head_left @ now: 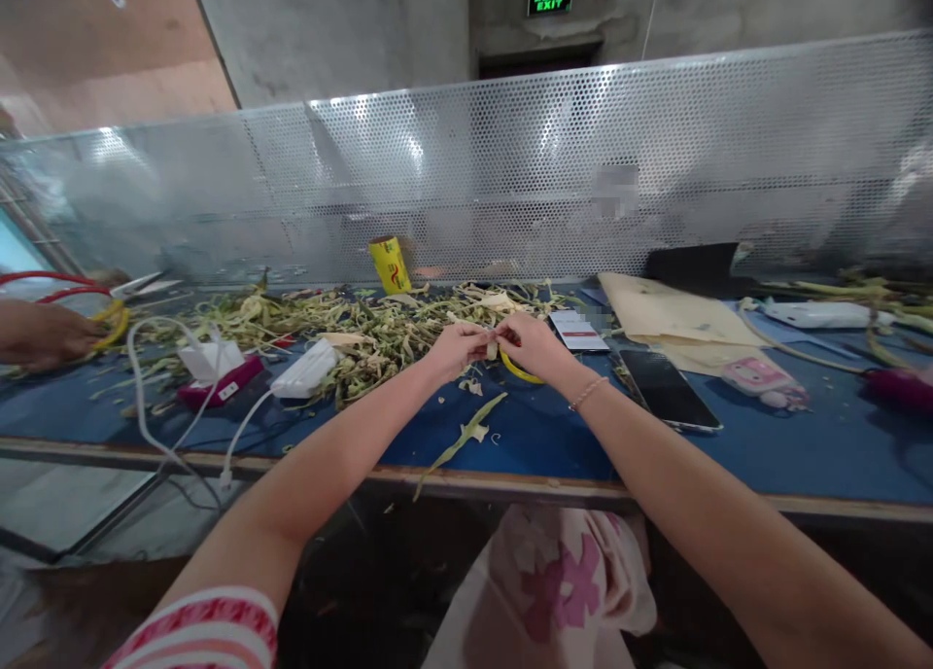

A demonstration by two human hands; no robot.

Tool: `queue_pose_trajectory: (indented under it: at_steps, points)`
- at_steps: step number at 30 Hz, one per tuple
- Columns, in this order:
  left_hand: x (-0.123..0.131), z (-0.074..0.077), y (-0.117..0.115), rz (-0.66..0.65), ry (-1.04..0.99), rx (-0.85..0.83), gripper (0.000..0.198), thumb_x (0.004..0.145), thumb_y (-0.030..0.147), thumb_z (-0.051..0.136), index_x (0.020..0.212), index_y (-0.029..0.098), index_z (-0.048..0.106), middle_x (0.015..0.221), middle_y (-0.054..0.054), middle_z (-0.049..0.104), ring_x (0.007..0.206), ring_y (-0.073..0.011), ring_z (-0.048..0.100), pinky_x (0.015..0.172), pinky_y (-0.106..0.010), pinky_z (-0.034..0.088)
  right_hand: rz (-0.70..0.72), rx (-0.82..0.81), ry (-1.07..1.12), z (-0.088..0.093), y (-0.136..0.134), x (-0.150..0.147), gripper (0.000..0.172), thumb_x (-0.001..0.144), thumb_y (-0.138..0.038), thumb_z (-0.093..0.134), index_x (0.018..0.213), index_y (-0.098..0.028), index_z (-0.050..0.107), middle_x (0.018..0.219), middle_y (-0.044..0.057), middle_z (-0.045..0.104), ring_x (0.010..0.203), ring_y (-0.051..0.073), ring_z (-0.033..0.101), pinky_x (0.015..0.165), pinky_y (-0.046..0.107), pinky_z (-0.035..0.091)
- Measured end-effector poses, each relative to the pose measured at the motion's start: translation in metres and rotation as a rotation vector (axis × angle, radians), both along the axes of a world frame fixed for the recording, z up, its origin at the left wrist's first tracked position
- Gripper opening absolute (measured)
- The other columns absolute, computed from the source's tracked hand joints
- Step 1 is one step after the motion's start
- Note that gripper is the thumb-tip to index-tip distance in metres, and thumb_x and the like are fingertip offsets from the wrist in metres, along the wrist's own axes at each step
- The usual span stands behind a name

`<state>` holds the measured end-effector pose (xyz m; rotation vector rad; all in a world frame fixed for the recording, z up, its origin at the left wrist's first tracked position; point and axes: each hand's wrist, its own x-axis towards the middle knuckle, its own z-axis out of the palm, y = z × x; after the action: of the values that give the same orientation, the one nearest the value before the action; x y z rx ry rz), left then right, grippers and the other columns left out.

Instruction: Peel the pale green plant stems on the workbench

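My left hand (461, 350) and my right hand (535, 346) meet over the blue tabletop, fingertips pinched together. Between them is a small pale piece (493, 348), mostly covered by the fingers; its kind is hard to make out. A yellow loop (520, 369) shows just under my right hand; whether the hand holds it I cannot tell. Behind and left of my hands spreads a heap of wilted green and tan plant strips (386, 343). Nearer the table edge lies a long green leaf strip (466, 438) with pale scraps beside it.
On the left, white chargers (304, 368) trail cables over the edge. A co-worker's hand (51, 334) is near yellow-and-red handles (113, 324). A yellow roll (391, 264) stands before the perforated metal panel (539, 163). To the right lie a phone (667, 389), brown paper (677, 314) and a pink case (762, 379).
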<state>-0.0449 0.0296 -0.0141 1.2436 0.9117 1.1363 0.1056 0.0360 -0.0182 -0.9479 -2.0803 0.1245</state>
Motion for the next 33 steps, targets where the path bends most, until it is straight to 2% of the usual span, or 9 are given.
queue_pose_trajectory:
  at_steps: [3, 7, 10, 15, 21, 25, 30, 33]
  points:
    - [-0.0015, -0.0011, 0.0022, -0.020, 0.022, 0.058, 0.019, 0.057, 0.023, 0.072, 0.062, 0.008, 0.061, 0.050, 0.000, 0.054, 0.047, -0.0054, 0.046, 0.054, -0.021, 0.039, 0.014, -0.068, 0.079, 0.0002, 0.0009, 0.0004, 0.008, 0.073, -0.017, 0.051, 0.073, -0.015, 0.059, 0.073, 0.005, 0.061, 0.068, 0.014, 0.056, 0.064, 0.026, 0.044]
    - [-0.0024, -0.0003, 0.0042, 0.012, 0.094, 0.226, 0.024, 0.058, 0.030, 0.071, 0.061, 0.010, 0.060, 0.049, 0.002, 0.054, 0.047, -0.0052, 0.044, 0.050, -0.020, 0.035, 0.025, -0.209, 0.171, 0.0018, 0.0000, 0.0005, 0.011, 0.074, -0.023, 0.053, 0.072, -0.016, 0.062, 0.069, 0.003, 0.063, 0.062, 0.013, 0.057, 0.060, 0.024, 0.044]
    - [-0.0029, 0.0004, 0.0043, -0.001, 0.134, 0.282, 0.028, 0.057, 0.035, 0.071, 0.062, 0.011, 0.059, 0.049, 0.002, 0.052, 0.047, -0.0053, 0.043, 0.050, -0.020, 0.035, 0.027, -0.181, 0.148, 0.0022, -0.0007, 0.0017, 0.016, 0.076, -0.026, 0.051, 0.072, -0.016, 0.064, 0.069, 0.003, 0.064, 0.062, 0.013, 0.057, 0.059, 0.024, 0.043]
    - [-0.0033, 0.0020, 0.0020, -0.020, 0.138, 0.261, 0.033, 0.056, 0.041, 0.071, 0.064, 0.011, 0.060, 0.051, 0.001, 0.054, 0.046, -0.0051, 0.042, 0.049, -0.020, 0.034, 0.011, -0.085, 0.099, 0.0025, -0.0011, 0.0038, 0.015, 0.075, -0.023, 0.053, 0.071, -0.016, 0.065, 0.069, 0.003, 0.064, 0.062, 0.012, 0.055, 0.059, 0.022, 0.041]
    - [-0.0032, 0.0061, -0.0019, -0.001, 0.201, 0.325, 0.031, 0.057, 0.040, 0.070, 0.062, 0.011, 0.059, 0.049, 0.003, 0.051, 0.047, -0.0052, 0.042, 0.049, -0.020, 0.034, -0.007, -0.093, 0.107, 0.0057, -0.0042, 0.0037, 0.016, 0.074, -0.021, 0.052, 0.067, -0.015, 0.065, 0.065, 0.003, 0.063, 0.058, 0.011, 0.052, 0.056, 0.022, 0.039]
    - [-0.0035, 0.0056, -0.0008, -0.001, 0.235, 0.331, 0.032, 0.059, 0.042, 0.068, 0.064, 0.011, 0.060, 0.052, 0.001, 0.054, 0.047, -0.0052, 0.041, 0.048, -0.020, 0.033, 0.003, -0.099, 0.124, 0.0041, -0.0028, 0.0042, 0.014, 0.072, -0.020, 0.053, 0.067, -0.016, 0.065, 0.067, 0.003, 0.064, 0.060, 0.011, 0.053, 0.058, 0.022, 0.040]
    - [-0.0040, 0.0063, -0.0012, -0.021, 0.243, 0.331, 0.032, 0.057, 0.042, 0.069, 0.061, 0.012, 0.060, 0.048, 0.002, 0.050, 0.046, -0.0060, 0.041, 0.048, -0.020, 0.032, 0.025, -0.136, 0.143, 0.0038, -0.0021, 0.0053, 0.015, 0.072, -0.023, 0.054, 0.067, -0.015, 0.066, 0.067, 0.004, 0.063, 0.060, 0.012, 0.055, 0.058, 0.023, 0.042]
    - [-0.0057, 0.0082, -0.0027, -0.014, 0.317, 0.366, 0.030, 0.061, 0.041, 0.066, 0.064, 0.012, 0.061, 0.049, 0.002, 0.050, 0.047, -0.0068, 0.042, 0.048, -0.020, 0.032, 0.032, -0.153, 0.151, 0.0033, -0.0001, 0.0064, 0.014, 0.070, -0.024, 0.056, 0.067, -0.015, 0.066, 0.067, 0.004, 0.063, 0.061, 0.012, 0.055, 0.058, 0.023, 0.042]
